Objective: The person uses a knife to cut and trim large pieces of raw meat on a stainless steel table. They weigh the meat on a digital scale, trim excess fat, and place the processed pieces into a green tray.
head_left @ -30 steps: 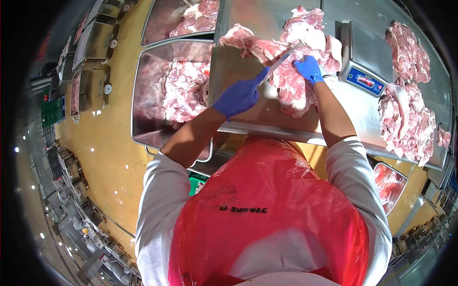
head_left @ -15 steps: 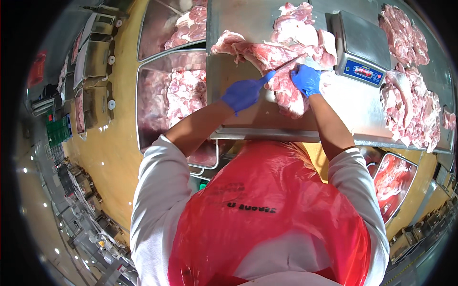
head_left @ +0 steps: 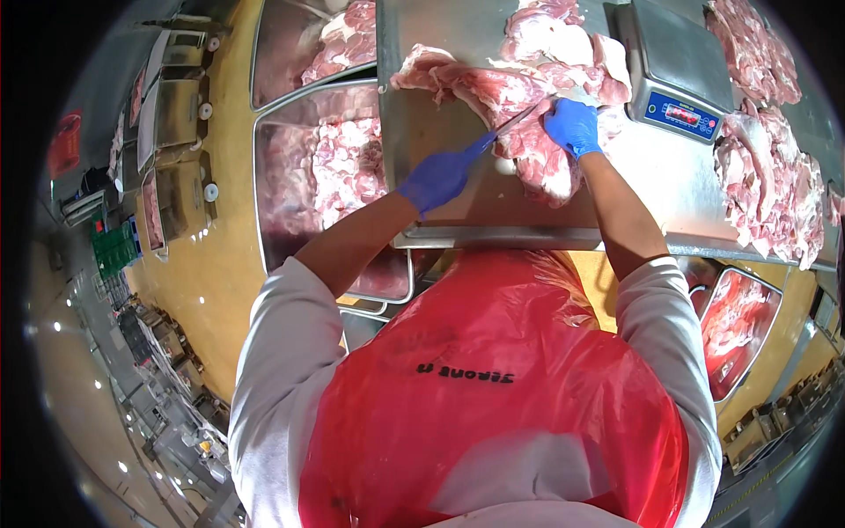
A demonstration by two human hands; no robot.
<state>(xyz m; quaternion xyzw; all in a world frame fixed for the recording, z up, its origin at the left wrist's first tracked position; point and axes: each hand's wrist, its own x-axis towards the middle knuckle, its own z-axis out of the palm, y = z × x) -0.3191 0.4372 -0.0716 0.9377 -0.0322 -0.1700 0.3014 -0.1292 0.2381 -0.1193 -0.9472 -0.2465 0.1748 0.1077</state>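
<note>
My left hand [head_left: 434, 182], in a blue glove, is closed round the blue handle of a knife [head_left: 521, 117]. The thin blade points up and to the right, its tip close to my right hand, and lies against a large piece of raw pink meat [head_left: 544, 167] with white fat. On the right edge of that piece, my blue-gloved right hand [head_left: 574, 128] is closed with its fingers curled down, gripping the meat; its fingertips are partly hidden. The meat spreads over a metal table [head_left: 458, 189] and reaches out to the left. More meat [head_left: 554, 40] lies just beyond it.
A digital scale [head_left: 685, 57] stands right of my right hand. Piles of meat [head_left: 770, 180] lie at the table's right side. Metal bins of meat pieces [head_left: 348, 167] stand along the left edge, and another bin [head_left: 739, 321] is below the table at the right.
My left hand has drawn the knife back a little, to the left and nearer to me. My right hand keeps its hold on the meat. The whole view has shifted slightly.
</note>
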